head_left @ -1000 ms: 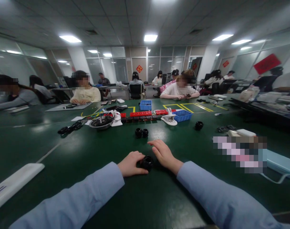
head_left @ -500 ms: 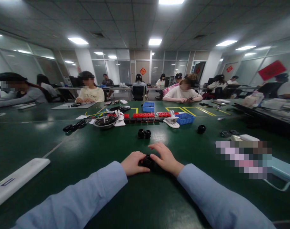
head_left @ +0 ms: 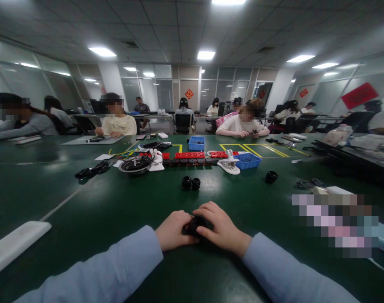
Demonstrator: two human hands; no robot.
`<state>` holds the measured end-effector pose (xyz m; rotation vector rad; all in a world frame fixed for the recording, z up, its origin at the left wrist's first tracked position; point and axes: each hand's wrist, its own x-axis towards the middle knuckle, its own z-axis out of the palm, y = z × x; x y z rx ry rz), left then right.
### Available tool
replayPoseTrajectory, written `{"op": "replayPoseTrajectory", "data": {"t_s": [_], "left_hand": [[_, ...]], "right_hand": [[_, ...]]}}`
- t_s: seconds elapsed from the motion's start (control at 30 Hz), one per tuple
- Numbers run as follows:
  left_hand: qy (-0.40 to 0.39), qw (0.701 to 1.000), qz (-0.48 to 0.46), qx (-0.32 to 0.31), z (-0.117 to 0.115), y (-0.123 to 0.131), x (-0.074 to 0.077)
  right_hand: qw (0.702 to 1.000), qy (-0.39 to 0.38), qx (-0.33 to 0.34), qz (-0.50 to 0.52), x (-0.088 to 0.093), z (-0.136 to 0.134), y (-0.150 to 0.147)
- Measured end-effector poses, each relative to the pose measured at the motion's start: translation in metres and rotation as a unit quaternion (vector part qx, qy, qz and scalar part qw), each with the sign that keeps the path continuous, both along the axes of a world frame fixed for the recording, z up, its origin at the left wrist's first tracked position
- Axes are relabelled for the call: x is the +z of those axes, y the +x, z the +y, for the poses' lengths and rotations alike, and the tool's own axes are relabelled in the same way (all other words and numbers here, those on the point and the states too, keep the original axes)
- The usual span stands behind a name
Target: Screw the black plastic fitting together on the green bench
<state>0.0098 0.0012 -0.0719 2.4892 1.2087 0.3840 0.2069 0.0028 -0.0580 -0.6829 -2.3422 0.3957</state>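
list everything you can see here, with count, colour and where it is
small round black part: 1, black, on the table between both hands
round black parts: 2, black, side by side beyond the hands
lone round black part: 1, black, further right on the table
blue plastic bins: 2, blue, mid-table, one behind the other
row of red blocks: 1 row, red, mid-table between the bins
white clamp-like tool: 1, white, left of the near bin
shallow round dish: 1, dark, left of the red row
flat white slab: 1, white, near left edge
green table: 1, dark green
seated people: several, along the far side
left hand: 1, fingers closed on the small part
right hand: 1, fingers closed over the same part
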Motion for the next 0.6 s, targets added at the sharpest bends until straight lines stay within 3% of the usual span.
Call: {"op": "replayPoseTrajectory", "data": {"t_s": [0.37,0.6], "left_hand": [[-0.019,1.000,0.001,0.010,0.0009,0.0019,-0.0007],[-0.019,1.000,0.000,0.009,0.0009,0.0018,0.0003]], "right_hand": [[0.998,-0.049,0.000,-0.031,0.0014,-0.0023,0.0008],[0.999,-0.041,-0.017,-0.022,0.0016,-0.0049,0.0005]]}}
